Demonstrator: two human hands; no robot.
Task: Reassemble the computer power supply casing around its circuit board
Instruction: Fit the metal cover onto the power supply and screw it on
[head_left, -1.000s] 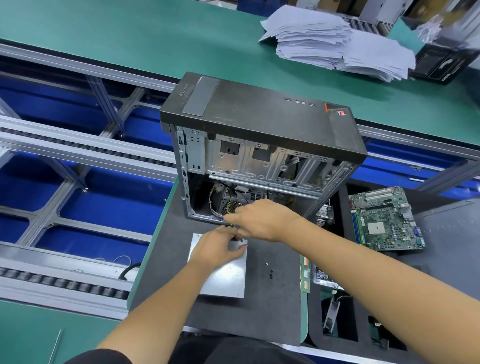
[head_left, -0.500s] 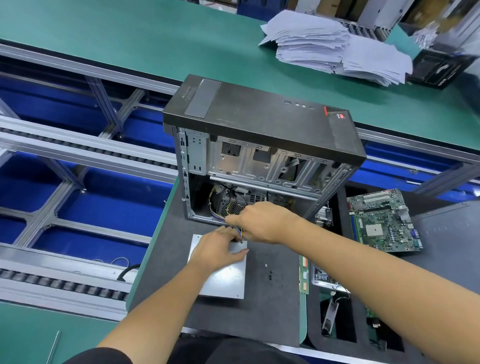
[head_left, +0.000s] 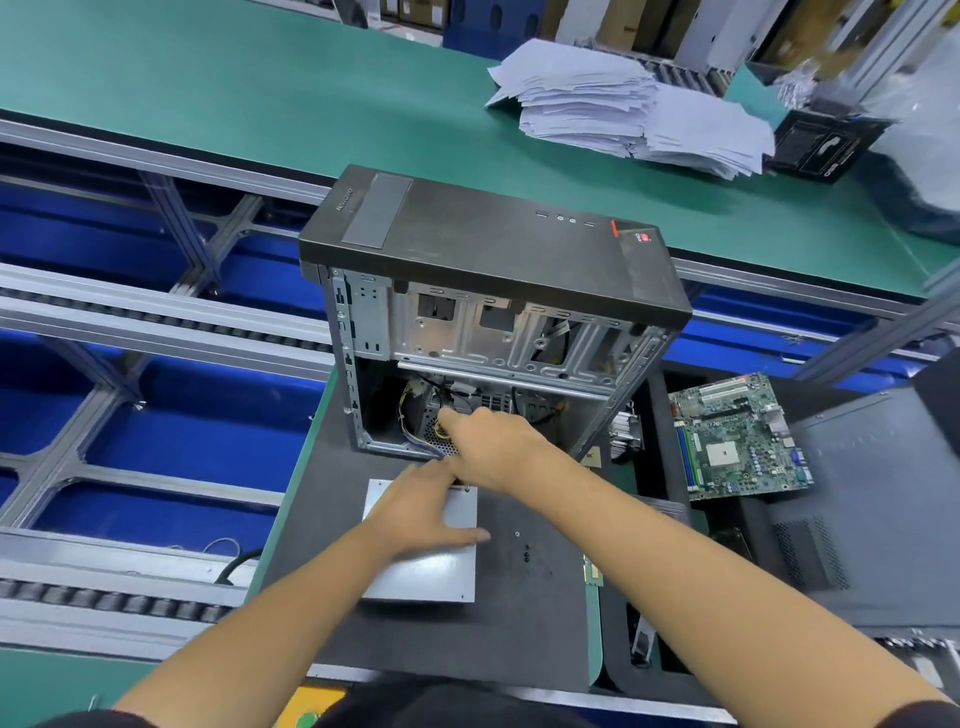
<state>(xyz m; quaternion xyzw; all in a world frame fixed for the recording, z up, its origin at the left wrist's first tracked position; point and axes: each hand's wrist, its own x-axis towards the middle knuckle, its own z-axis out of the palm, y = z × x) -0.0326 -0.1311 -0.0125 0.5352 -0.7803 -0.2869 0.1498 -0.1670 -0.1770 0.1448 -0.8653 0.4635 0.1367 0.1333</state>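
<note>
A flat silver power supply casing (head_left: 431, 574) lies on the black mat (head_left: 530, 623) in front of me. My left hand (head_left: 421, 512) rests flat on its far half, fingers spread. Just beyond it stands an open black computer tower (head_left: 493, 291), its side panel off. In the tower's lower opening I see a bundle of yellow, black and blue wires (head_left: 415, 415) beside a perforated metal part. My right hand (head_left: 493, 447) reaches to that opening with fingers curled around the wires at the casing's far edge; the exact grip is hidden by the hand.
A green motherboard (head_left: 737, 436) lies on the right, next to a black side panel (head_left: 852, 499). Small screws (head_left: 524, 551) sit loose on the mat beside the casing. A stack of white papers (head_left: 623, 109) lies on the far green bench. A roller conveyor with blue bins (head_left: 156, 441) runs at left.
My right hand has moved slightly up and left toward the tower's opening with the wires. My left hand has flattened more onto the silver casing.
</note>
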